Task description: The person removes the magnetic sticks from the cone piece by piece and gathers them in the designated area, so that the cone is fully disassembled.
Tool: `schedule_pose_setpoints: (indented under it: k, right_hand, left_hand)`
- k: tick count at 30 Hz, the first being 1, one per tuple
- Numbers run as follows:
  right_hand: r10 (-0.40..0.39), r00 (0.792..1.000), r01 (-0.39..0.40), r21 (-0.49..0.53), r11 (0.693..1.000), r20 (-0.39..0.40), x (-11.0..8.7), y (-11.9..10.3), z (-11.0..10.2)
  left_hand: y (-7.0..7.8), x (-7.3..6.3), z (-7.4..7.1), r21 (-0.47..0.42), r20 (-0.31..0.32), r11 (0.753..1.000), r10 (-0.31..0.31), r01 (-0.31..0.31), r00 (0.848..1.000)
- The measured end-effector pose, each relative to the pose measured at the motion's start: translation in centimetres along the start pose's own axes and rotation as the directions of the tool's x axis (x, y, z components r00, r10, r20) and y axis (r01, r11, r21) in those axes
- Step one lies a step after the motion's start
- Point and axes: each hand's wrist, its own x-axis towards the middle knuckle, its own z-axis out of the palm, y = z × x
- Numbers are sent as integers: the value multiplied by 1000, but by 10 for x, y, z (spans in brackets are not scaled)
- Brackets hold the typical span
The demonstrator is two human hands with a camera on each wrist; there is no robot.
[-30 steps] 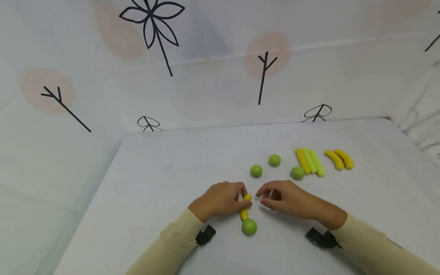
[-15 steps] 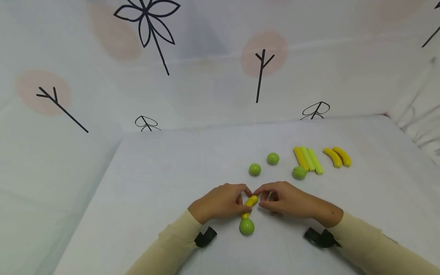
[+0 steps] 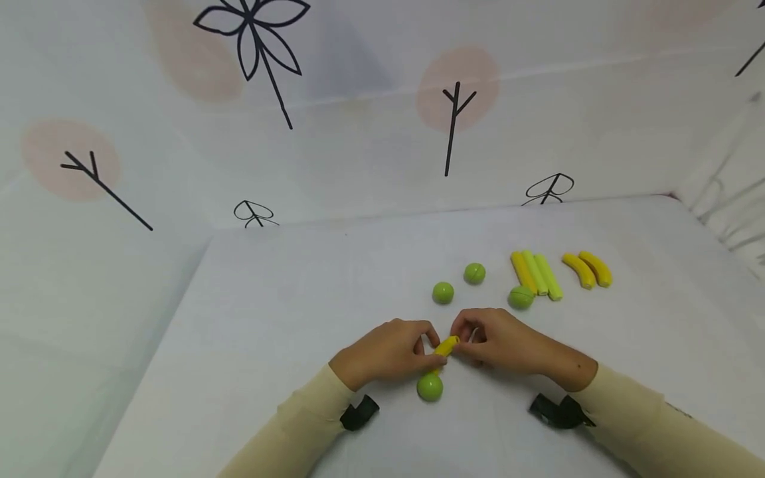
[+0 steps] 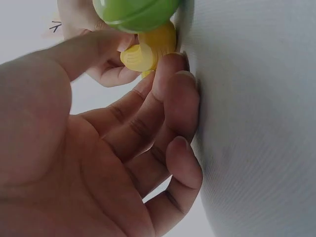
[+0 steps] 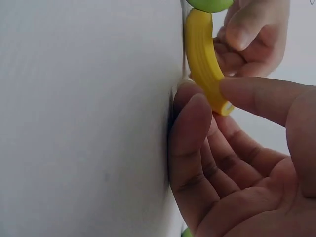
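A small yellow toy banana piece (image 3: 444,348) lies slanted between the two hands, its lower end against a green ball (image 3: 429,387). The right hand (image 3: 499,338) pinches the upper end; in the right wrist view its thumb (image 5: 252,96) lies on one side of the toy banana (image 5: 201,52) and fingertips are on the other. The left hand (image 3: 388,352) is around the lower half with bent, loose fingers. Seen from the right wrist, the left thumb (image 5: 241,34) stands a little apart from the toy. In the left wrist view the green ball (image 4: 138,12) covers part of it.
Beyond the hands, on the white table (image 3: 311,285), are three more green balls: one (image 3: 443,293), one (image 3: 475,273) and one (image 3: 521,297). Several straight sticks (image 3: 536,273), yellow and light green, lie side by side. Two curved yellow pieces (image 3: 588,269) lie farther right.
The toy banana's upper end has swung right, from nearly upright to slanted. The right hand has come in from the right and taken that end. The left hand's grip has loosened.
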Motion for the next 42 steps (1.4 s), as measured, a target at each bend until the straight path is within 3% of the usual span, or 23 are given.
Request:
schedule_pose_setpoints:
  k: [5,15,23,30,42]
  right_hand:
    - [20,1000,-20,-4,1000,-10,0,1,-4]
    - [12,999,-14,-41,999,-43,-1,3,-7]
    - [-29,1000,29,-80,996,-10,-1,1,-8]
    - [-78,996,84,-133,988,48,-2,1,-9]
    - [-54,995,65,-137,988,85,-1,2,-11]
  left_hand:
    - [1,-3,-1,30,36,998,-48,47,998]
    - [6,-6,0,109,40,993,-57,53,998]
    - [9,-5,-3,69,73,997,14,-19,997]
    - [9,-6,-4,63,90,998,25,-31,996]
    - [6,-5,-6,51,83,998,42,-46,996]
